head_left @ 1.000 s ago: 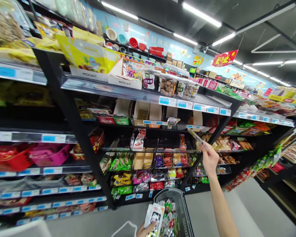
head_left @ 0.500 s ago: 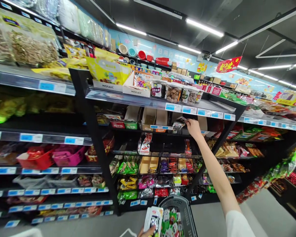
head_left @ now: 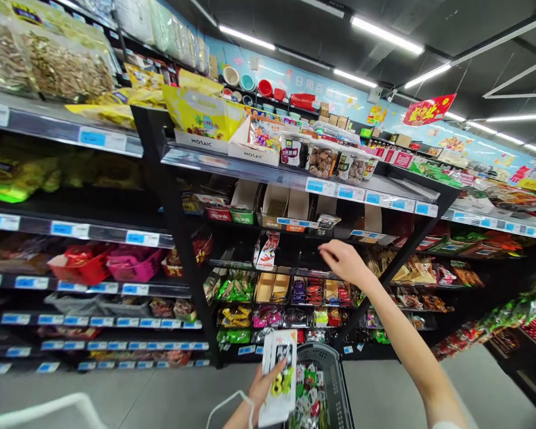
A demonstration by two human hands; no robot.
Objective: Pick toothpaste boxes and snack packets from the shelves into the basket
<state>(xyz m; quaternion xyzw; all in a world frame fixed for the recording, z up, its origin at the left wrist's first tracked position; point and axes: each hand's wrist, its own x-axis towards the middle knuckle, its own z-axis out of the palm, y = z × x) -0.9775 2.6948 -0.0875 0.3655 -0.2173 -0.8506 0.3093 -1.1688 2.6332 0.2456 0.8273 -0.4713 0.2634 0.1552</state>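
My left hand [head_left: 262, 387] grips white snack packets [head_left: 280, 381] with dark lettering and green-yellow pictures, thumb across the front. They are at the left side of a grey shopping basket [head_left: 343, 387], which has several small green, white and red packets [head_left: 311, 396] in it. My right hand [head_left: 346, 261] is in front of the shelves with its fingers curled in, and nothing shows in it. Just above and left of it, a black-and-silver packet [head_left: 327, 224] sticks out of an open display box. A red-and-white packet [head_left: 268, 250] lies on the shelf below.
Black shelving [head_left: 170, 196] with blue-and-white price labels spans the view. Plastic jars [head_left: 322, 159] and a yellow bag [head_left: 201, 116] stand on top. Red [head_left: 80, 265] and pink baskets [head_left: 131, 265] sit on the left. A white bar [head_left: 49, 408] crosses the lower left.
My right hand has come down and away from the black-and-silver packet, which remains in its box. My left hand has risen further into view with the white packets.
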